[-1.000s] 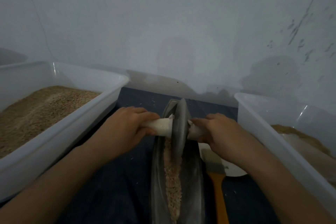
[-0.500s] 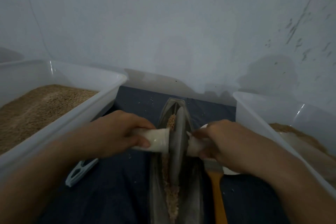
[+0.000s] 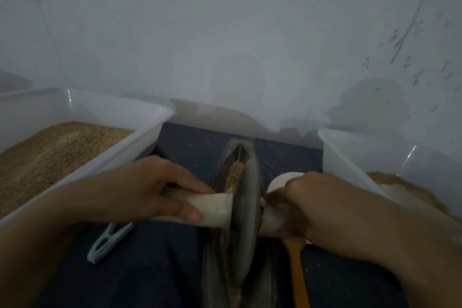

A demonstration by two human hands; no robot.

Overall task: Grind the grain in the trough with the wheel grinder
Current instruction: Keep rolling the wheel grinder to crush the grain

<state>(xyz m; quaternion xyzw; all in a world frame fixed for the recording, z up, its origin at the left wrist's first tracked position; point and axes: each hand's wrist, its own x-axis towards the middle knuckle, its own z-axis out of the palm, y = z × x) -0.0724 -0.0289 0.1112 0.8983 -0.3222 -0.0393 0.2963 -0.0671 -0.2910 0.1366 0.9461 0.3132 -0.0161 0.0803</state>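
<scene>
A narrow grey boat-shaped trough (image 3: 226, 157) lies lengthwise in front of me on a dark cloth. Brown grain (image 3: 233, 174) shows in its groove beyond the wheel and a thin line of it below. The grey wheel grinder (image 3: 246, 220) stands upright in the groove, with a pale handle (image 3: 212, 209) sticking out on each side. My left hand (image 3: 140, 190) grips the left handle. My right hand (image 3: 325, 210) grips the right handle, which is mostly hidden under my fingers.
A white tub (image 3: 140, 144) full of brown grain stands at the left. Another white tub (image 3: 350, 157) with some grain stands at the right. A pale clip (image 3: 107, 240) lies on the cloth at the left, an orange-handled brush (image 3: 298, 272) and a white dish (image 3: 282, 180) at the right. The wall is close behind.
Both hands have pulled the wheel back along the trough toward me, uncovering grain at the far end. The clip has come into view under my left arm.
</scene>
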